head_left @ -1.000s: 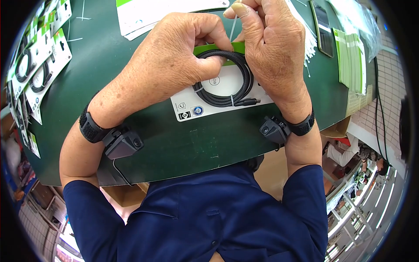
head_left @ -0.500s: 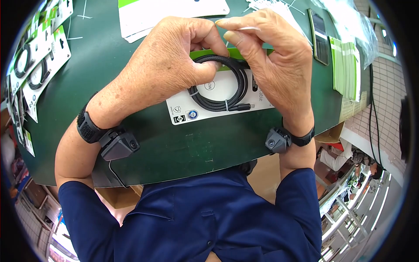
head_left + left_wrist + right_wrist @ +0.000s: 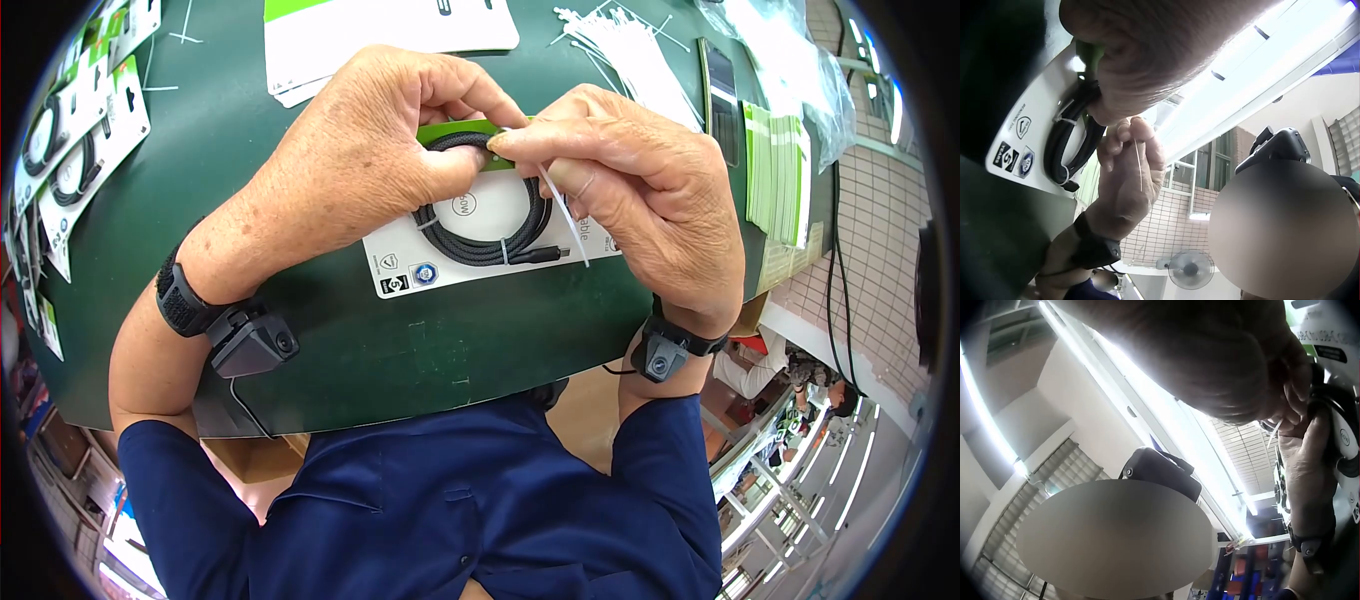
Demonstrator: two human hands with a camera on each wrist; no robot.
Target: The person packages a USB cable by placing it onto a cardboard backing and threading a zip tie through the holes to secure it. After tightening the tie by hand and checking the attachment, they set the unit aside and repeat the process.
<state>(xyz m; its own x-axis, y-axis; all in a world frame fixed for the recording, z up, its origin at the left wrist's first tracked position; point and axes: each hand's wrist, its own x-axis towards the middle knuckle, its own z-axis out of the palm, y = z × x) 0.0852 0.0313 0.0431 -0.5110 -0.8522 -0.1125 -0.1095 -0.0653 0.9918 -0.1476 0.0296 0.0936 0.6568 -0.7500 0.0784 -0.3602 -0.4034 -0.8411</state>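
A coiled black braided cable [image 3: 470, 254] lies on a white and green package card [image 3: 383, 252], with pale bands around the coil in two places. My left hand [image 3: 375, 155] grips the card and coil at the green top edge, its thumb over the cable. Beside it, my right hand [image 3: 655, 190] pinches a thin white cable tie [image 3: 572, 222] whose tail hangs down across the card's right part. The fingertips of both hands nearly meet at the coil's upper side. In the left wrist view the coil [image 3: 1063, 140] shows below the left hand.
A pile of loose white cable ties [image 3: 635, 60] lies at the back right. Nearby are a phone [image 3: 718, 95], a stack of green-edged cards [image 3: 775, 180] and clear plastic [image 3: 800, 60]. More white cards [image 3: 390, 45] lie behind the hands; packaged cables [image 3: 95, 150] are heaped at left.
The right hand has come down and turned toward the left fingertips. The white tie, first upright between the hands, now slants down over the card. The left hand keeps its grip.
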